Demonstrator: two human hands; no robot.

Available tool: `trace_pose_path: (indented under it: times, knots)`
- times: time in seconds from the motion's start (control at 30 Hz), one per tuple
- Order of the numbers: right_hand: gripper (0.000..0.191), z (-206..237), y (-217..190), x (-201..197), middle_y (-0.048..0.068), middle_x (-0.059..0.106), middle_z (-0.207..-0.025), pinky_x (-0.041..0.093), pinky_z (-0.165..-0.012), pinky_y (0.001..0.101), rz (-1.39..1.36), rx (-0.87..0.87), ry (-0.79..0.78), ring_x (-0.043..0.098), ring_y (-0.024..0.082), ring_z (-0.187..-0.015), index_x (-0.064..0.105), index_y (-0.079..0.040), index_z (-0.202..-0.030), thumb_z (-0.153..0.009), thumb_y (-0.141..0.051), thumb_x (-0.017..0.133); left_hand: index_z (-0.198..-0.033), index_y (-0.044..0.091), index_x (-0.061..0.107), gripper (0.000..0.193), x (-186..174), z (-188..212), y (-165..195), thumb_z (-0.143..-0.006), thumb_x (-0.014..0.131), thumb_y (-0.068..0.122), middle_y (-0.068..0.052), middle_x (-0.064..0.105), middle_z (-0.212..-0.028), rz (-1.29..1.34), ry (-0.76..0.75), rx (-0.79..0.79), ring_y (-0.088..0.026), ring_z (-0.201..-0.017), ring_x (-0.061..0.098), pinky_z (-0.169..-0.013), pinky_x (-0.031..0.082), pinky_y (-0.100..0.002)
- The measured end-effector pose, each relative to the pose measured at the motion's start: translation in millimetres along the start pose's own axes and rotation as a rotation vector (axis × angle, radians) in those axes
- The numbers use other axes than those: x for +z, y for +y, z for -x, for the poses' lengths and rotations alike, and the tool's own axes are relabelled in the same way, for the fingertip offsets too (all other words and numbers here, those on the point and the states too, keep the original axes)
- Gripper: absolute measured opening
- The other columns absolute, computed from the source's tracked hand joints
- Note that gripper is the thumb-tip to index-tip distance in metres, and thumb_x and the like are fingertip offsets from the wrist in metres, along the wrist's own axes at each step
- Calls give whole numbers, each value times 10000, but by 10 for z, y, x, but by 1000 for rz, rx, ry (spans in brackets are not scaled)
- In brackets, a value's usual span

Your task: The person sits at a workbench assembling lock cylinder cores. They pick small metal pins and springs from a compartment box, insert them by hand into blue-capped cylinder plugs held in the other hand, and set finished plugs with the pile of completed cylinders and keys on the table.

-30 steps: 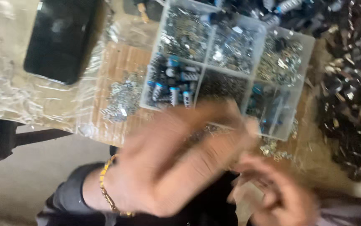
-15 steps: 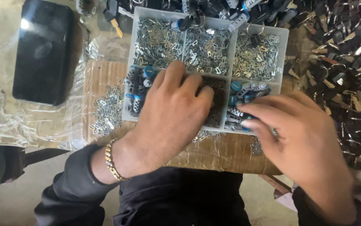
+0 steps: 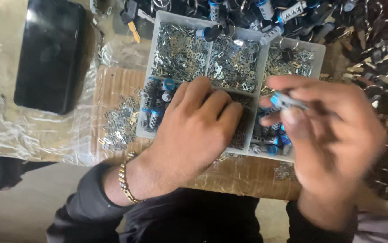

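A clear compartment tray (image 3: pixel 154 54) lies on the cardboard-topped table, its sections filled with small silver metal pieces and blue-capped cylinders (image 3: pixel 155 100). My left hand (image 3: pixel 194 126), with a gold bracelet at the wrist, rests palm down over the tray's middle front compartment, fingers curled into the dark small parts. My right hand (image 3: pixel 329 135) hovers above the tray's right front compartment and pinches a small silver and blue cylinder part (image 3: pixel 286 101) between thumb and fingers. This hand is blurred.
A black rectangular case (image 3: pixel 50 54) lies at the far left on crinkled clear plastic. Loose silver pieces (image 3: pixel 119 123) are scattered left of the tray. A heap of dark keys and metal parts (image 3: pixel 383 54) fills the right and far side.
My left hand has settled into the middle front compartment. My right hand has risen from the tray's right side with a small cylinder part pinched in its fingers.
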State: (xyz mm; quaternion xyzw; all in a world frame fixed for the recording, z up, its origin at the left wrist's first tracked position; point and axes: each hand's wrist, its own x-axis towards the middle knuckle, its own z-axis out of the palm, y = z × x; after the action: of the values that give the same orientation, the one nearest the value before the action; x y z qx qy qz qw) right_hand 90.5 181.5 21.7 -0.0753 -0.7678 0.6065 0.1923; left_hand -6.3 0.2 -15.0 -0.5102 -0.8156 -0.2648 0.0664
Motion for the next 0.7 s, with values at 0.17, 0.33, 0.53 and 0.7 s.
trace_pose_path:
  times: [0.17, 0.33, 0.53, 0.7]
  knots:
    - [297, 112, 214, 66, 241, 666, -1232, 645, -872, 283, -192, 209, 3, 726, 212, -1011, 620, 105, -1169, -894, 126, 728, -1088, 30, 695, 209, -40, 15, -12, -906, 744, 120, -75, 640, -1013, 143, 49, -69, -288, -1001, 576, -905, 502, -416]
    - [340, 209, 262, 44, 219, 671, -1235, 673, -852, 298, -160, 142, 41, 742, 224, -1053, 631, 74, -1188, -865, 126, 723, -1134, 44, 690, 236, -124, -14, 19, -922, 789, 14, -60, 681, -1096, 383, 128, -85, -263, -933, 600, -830, 514, -352]
    - [396, 221, 255, 54, 209, 648, -1271, 680, -886, 297, -126, 101, 31, 730, 209, -1046, 617, 58, -1229, -863, 114, 756, -1125, 69, 690, 234, -213, -98, 71, -928, 793, -4, -28, 686, -1089, 533, 136, -165, -220, -932, 653, -811, 534, -340]
    - [392, 225, 221, 61, 208, 665, -1218, 692, -886, 303, -129, 124, 71, 745, 201, -1033, 602, 57, -1276, -919, 124, 748, -943, 74, 728, 197, -119, -174, 60, -828, 859, 168, -70, 670, -920, 181, -145, -169, -360, -948, 582, -850, 481, -468]
